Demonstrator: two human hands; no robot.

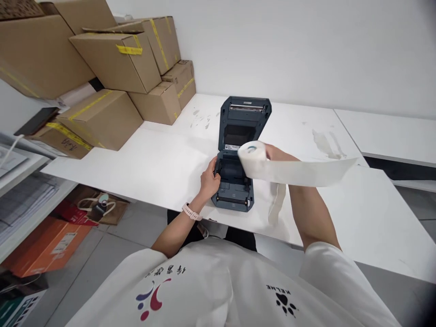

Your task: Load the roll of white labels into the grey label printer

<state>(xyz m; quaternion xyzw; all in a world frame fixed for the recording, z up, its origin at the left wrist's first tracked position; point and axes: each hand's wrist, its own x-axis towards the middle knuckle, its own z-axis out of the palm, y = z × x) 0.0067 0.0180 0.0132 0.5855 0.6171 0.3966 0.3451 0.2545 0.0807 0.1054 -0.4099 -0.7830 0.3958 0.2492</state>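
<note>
A dark grey label printer (234, 193) stands on the white table (170, 163) with its lid (238, 131) swung up, so its inner bay shows. My left hand (209, 179) grips the printer's left side, thumb over the near rim. In my right hand (275, 153) is a white roll of label paper (252, 160), held above the right part of the bay; most of the fingers are hidden behind it. A long loose strip (306, 173) trails from the roll to the right, across my forearm. A pale strip-like shape (277, 204) shows below it.
Cardboard boxes (116, 63) are stacked at the table's back left, against the white wall (289, 50). Bare tabletop lies either side of the printer. An orange box (51, 245) and a paper bag (117, 210) are on the floor at left. A gap (402, 168) splits the surfaces at right.
</note>
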